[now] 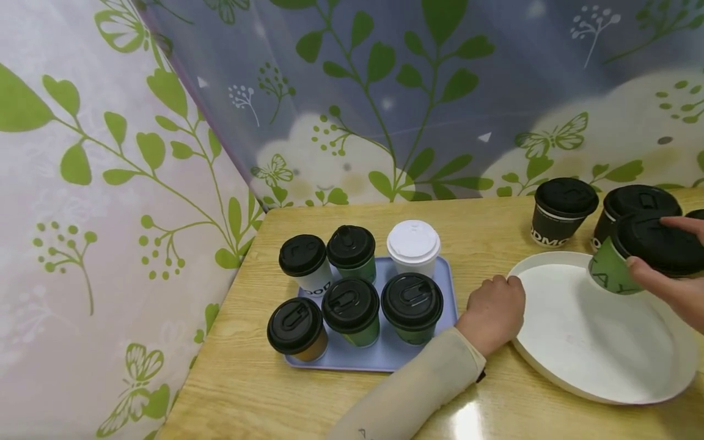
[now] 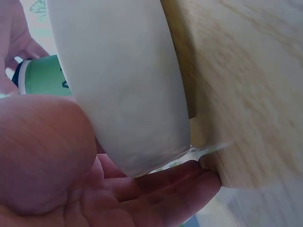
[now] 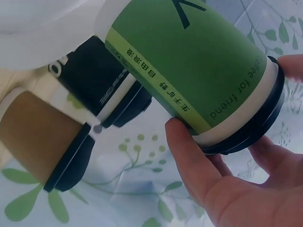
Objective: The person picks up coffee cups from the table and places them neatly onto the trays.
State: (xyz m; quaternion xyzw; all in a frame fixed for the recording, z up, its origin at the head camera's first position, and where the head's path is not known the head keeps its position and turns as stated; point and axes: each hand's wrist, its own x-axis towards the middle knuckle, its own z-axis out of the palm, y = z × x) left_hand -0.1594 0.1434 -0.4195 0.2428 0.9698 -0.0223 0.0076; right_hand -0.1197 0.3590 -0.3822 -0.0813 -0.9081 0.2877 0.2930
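With my left hand (image 1: pixel 495 311) I grip the near-left rim of a round white tray (image 1: pixel 594 348). In the left wrist view the thumb lies on one side of the tray's wall (image 2: pixel 128 85) and the fingers reach around its other side. My right hand (image 1: pixel 679 293) holds a green paper cup (image 1: pixel 607 269) by its black lid (image 1: pixel 660 241). The cup tilts over the tray's far right part; whether its base touches the tray I cannot tell. Lettering shows on the green cup (image 3: pixel 189 66) in the right wrist view.
Left of my forearm, a lavender tray (image 1: pixel 352 360) carries several lidded cups, one with a white lid (image 1: pixel 414 241). Behind the round tray stand a black cup (image 1: pixel 561 214) and others; a brown cup (image 3: pixel 40 137) shows in the right wrist view. Leaf-patterned cloth (image 1: pixel 341 122) borders the table.
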